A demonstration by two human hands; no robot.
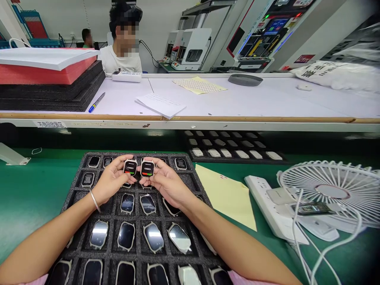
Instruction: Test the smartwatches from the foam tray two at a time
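From my end, the fingers of the left hand (111,180) and right hand (166,180) partly disappear behind what they hold. The left is closed on a silver-cased rectangular smartwatch (130,165), the right on a matching silver-cased smartwatch (147,166); the two hands are close together, a narrow gap between the watches. Both are held over the far part of a black foam tray (76,182) with square compartments. I lose some compartments under the hands and the right forearm, and the bottom edge cuts off the nearest row of strapless, dark-screened watches (126,236).

Each held screen shows a line of white lettering too small for me to read, above a red-and-green band. A white printed label (51,124) on the shelf edge carries Chinese characters, too blurred for me to read surely. I can see bold black characters on a crumpled white plastic sack (335,75), which runs out of view at the right. Handwriting on some loose white paper sheets (160,105) is illegible to me.

Both held watches face me, upright and side by side, long axes running up and down my view.
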